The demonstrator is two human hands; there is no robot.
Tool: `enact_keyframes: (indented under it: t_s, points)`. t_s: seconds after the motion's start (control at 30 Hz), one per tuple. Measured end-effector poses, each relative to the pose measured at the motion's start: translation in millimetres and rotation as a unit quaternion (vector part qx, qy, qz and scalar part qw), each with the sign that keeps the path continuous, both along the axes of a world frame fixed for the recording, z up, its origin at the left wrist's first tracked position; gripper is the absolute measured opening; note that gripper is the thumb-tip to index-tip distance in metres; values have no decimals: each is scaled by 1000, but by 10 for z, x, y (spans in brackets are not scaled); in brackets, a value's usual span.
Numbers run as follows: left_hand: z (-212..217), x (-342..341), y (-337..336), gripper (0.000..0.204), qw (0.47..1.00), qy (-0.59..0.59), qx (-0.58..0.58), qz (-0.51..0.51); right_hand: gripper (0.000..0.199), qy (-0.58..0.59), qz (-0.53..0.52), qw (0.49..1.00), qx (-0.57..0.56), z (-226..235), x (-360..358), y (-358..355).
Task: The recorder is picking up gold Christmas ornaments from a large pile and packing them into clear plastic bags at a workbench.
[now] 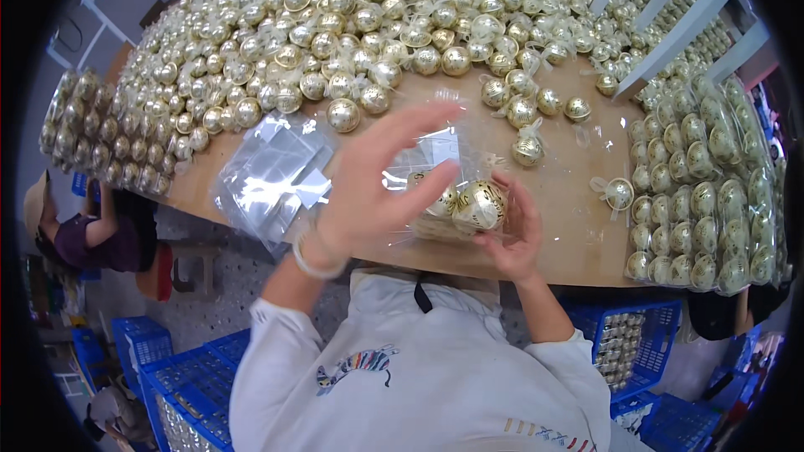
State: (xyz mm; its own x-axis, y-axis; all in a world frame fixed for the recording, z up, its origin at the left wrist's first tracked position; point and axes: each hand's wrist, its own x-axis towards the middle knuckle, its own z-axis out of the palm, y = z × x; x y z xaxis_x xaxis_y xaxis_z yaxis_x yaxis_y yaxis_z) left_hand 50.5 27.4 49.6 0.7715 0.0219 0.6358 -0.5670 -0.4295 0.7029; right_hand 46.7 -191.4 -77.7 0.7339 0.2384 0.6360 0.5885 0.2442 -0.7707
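Note:
Gold balls with dark markings (pixel 481 206) sit at the table's near edge, grouped in what looks like clear plastic. My right hand (pixel 515 234) curls round their right side, fingers and thumb against the nearest ball. Raised above their left side, my left hand (pixel 364 192) is slightly blurred, its fingers spread and nothing visible in them. Under and beyond it lies a clear plastic bag with a white patch (pixel 444 146); part of the bag is hidden by the hand. Left of that hand, a pile of flat clear bags (pixel 272 172) rests on the brown tabletop (pixel 578 243).
A large heap of gold balls with pale ribbons (pixel 335 25) covers the far table. Packed stacks of balls stand at left (pixel 109 134) and right (pixel 703 192). One loose ball (pixel 618 193) lies near the right stack. Blue crates (pixel 662 326) are on the floor; another person (pixel 92 230) sits left.

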Motion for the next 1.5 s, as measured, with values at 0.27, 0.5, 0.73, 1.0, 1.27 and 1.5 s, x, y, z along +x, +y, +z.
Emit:
enact_keyframes:
  t_s: [0.27,0.5,0.73,1.0,1.27,1.5]
  points:
    - [154,246,-193,24,885,-71,456,-63,79,-76,-56,994,-49,-40,-18,5]
    - [392,560,6,18,867,138,277,-390,86,-46,63,997,-26,-145,61,-260]
    - [-19,584,52,16,864,274,11,-422,84,-24,61,998,6,-140,74,-207]
    - [-722,464,44,37,983,-93,152,-34,91,22,-7,1000,9,-98,31,-124]
    - [-1407,-225,-73,50,975,-66,-158,-141,62,-187,-66,978,-60,-92,210,-173]
    - [-995,-87,-10,28,970,-176,-100,-135,23,-193,-11,968,-162,709,159,-365]
